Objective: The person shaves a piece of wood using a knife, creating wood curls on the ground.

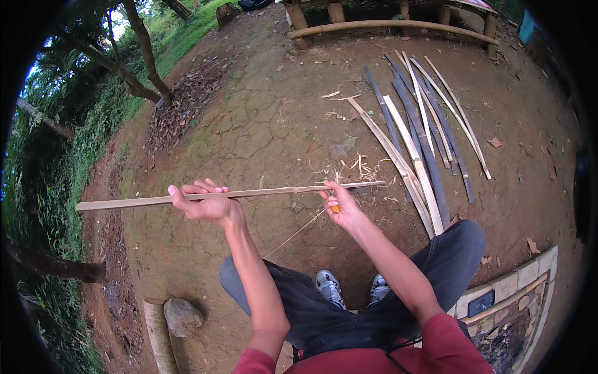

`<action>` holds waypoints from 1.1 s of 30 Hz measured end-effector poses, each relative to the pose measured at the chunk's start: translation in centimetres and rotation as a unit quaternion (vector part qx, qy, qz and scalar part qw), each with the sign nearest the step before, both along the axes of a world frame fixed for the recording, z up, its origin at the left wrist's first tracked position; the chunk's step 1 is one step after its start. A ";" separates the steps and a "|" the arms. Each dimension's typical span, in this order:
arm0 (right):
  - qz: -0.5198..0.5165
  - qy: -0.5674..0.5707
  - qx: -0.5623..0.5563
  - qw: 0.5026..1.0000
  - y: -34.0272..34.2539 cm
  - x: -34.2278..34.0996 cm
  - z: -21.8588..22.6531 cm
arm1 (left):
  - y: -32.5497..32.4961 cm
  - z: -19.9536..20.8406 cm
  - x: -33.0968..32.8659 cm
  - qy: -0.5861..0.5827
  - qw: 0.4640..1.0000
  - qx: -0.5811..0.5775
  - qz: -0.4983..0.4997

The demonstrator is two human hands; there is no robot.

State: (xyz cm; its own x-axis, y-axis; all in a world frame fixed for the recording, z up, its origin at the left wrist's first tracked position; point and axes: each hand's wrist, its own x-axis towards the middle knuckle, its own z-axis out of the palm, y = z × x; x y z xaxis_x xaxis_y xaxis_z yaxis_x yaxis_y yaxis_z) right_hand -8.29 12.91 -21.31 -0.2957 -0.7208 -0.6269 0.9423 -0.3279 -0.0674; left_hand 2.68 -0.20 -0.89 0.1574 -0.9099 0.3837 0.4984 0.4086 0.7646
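A long, narrow bamboo strip [265,192] is held level across the front of my knees. My left hand [208,204], palm turned up, grips it left of the middle, between the thumb and curled fingers. Toward the strip's right end, my right hand [344,210] pinches it with the fingertips. Its lower fingers curl round a small orange-yellow handle [336,209]; whatever tool it belongs to is mostly hidden. Below the strip, a thin pale fibre [296,234] runs slanting down to my left knee.
Several split bamboo strips [416,140] lie on the ground at right, near curled shavings [366,169]. A bamboo rail [392,25] crosses the far side. Lower left are a stone [184,318] and a log [159,340]; a phone [481,303] rests on the brick edging [506,285] at lower right.
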 end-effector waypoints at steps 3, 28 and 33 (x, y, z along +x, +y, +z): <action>0.020 -0.106 -0.036 0.994 0.6 0.7 -0.1 | 0.8 1.7 -1.4 -0.066 0.990 0.028 0.120; 0.224 0.740 0.452 0.445 6.2 2.1 -5.9 | 1.8 1.1 -1.1 -0.054 0.995 -0.068 -0.047; 0.245 0.714 0.319 0.573 4.3 5.5 6.9 | 1.2 0.9 0.1 -0.044 0.977 -0.105 -0.182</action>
